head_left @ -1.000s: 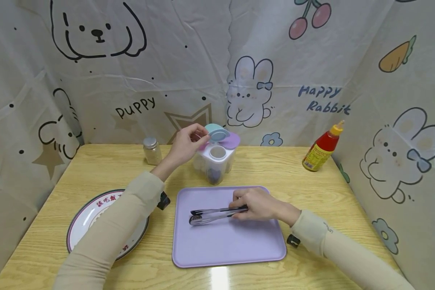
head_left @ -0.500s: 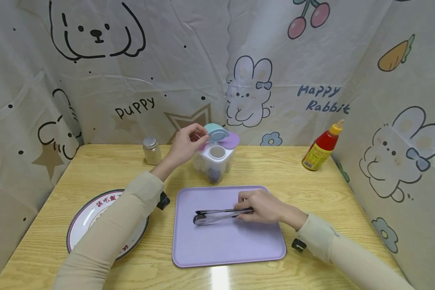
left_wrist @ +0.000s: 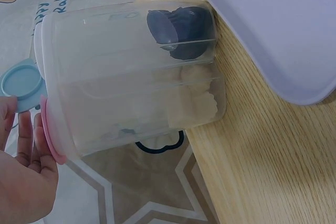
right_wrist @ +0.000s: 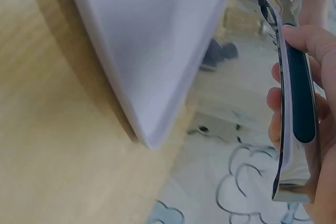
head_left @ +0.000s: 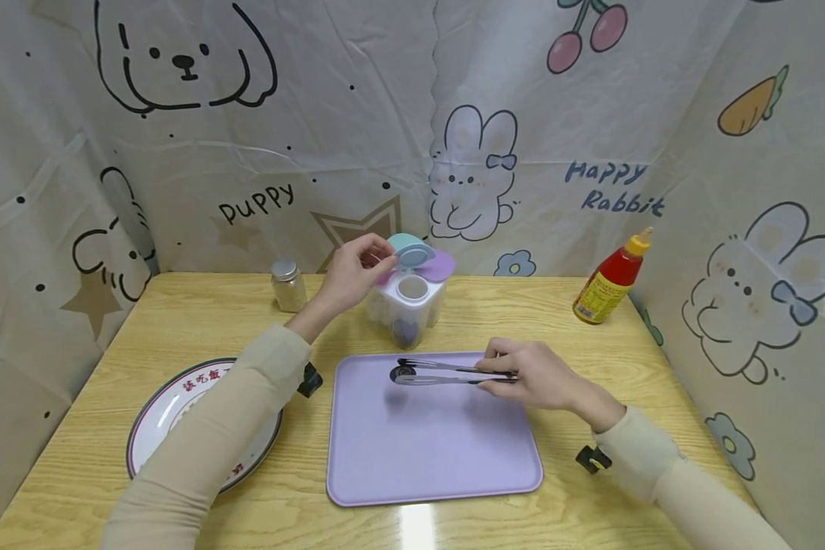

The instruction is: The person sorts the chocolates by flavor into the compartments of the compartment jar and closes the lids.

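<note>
At the back middle of the table stands a clear storage box (head_left: 410, 317) with several coloured flip lids. My left hand (head_left: 354, 269) pinches its raised light-blue lid (head_left: 415, 255), and the round opening below is uncovered. In the left wrist view, dark purple pieces (left_wrist: 184, 31) lie in one compartment and pale pieces (left_wrist: 195, 103) in another. My right hand (head_left: 536, 374) grips metal tongs (head_left: 447, 380) with dark handles, held above the lilac tray (head_left: 433, 458). The tongs point left, their arms slightly apart, nothing visible between the tips.
A white plate (head_left: 158, 416) with red characters lies at the left, partly under my left forearm. A capped glass jar (head_left: 289, 289) stands behind it. A red sauce bottle (head_left: 608, 281) stands at the back right. Printed cloth walls (head_left: 357, 114) close off the back and sides.
My right hand has lifted the tongs off the tray and carried them right and toward the back. The left hand stays at the light-blue lid.
</note>
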`<act>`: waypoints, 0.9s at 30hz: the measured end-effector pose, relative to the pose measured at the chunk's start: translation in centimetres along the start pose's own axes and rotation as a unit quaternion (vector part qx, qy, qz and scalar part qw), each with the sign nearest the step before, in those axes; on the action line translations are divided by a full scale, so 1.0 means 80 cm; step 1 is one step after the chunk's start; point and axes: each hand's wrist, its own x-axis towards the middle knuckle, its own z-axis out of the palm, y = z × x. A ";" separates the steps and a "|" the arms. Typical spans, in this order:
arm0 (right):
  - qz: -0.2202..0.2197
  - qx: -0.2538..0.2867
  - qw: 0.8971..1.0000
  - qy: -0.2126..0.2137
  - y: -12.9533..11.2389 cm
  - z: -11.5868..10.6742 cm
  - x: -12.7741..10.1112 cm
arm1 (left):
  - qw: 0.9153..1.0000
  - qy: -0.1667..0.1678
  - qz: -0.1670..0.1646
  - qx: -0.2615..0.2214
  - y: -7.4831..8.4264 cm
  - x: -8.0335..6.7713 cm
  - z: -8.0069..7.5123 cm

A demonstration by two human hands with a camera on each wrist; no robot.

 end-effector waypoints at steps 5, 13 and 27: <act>0.004 -0.009 0.999 0.035 0.003 -0.024 0.003 | 1.000 0.001 0.002 -0.003 0.000 0.000 0.000; -0.001 -0.039 0.996 0.074 0.009 -0.063 0.023 | 1.000 0.001 0.003 -0.002 -0.002 0.000 -0.001; 0.000 -0.087 0.991 0.100 0.026 -0.094 0.063 | 1.000 0.002 0.012 -0.006 -0.001 0.000 -0.001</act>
